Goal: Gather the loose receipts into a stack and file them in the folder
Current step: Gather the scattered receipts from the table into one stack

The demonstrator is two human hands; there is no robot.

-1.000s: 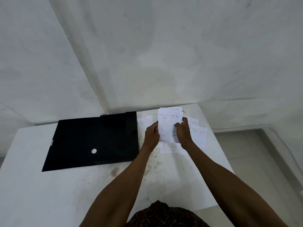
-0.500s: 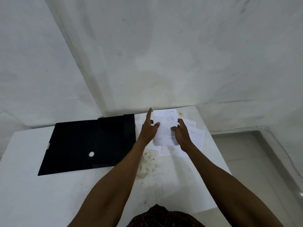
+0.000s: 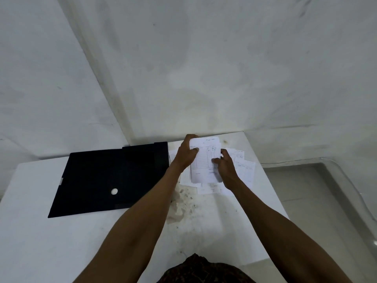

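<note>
A small stack of white printed receipts [image 3: 204, 160] is held upright-ish above the table between both hands. My left hand [image 3: 185, 155] grips its left edge, fingers curled over the top corner. My right hand [image 3: 225, 168] pinches its right edge near the middle. More loose receipts [image 3: 243, 168] lie fanned on the table under and to the right of the hands, and one receipt [image 3: 210, 188] lies nearer me. A black folder [image 3: 110, 178] with a white round button lies flat and closed to the left of the receipts.
The white table [image 3: 61, 242] stands in a corner of pale walls; its surface has brown stains [image 3: 181, 201] below the receipts. Its right edge drops to a grey floor [image 3: 306, 201]. A patterned garment [image 3: 202, 270] shows at the bottom.
My left hand's pointing finger has folded down over the stack's top left corner. The stack stays held between both hands, slightly shifted; the view moved a little.
</note>
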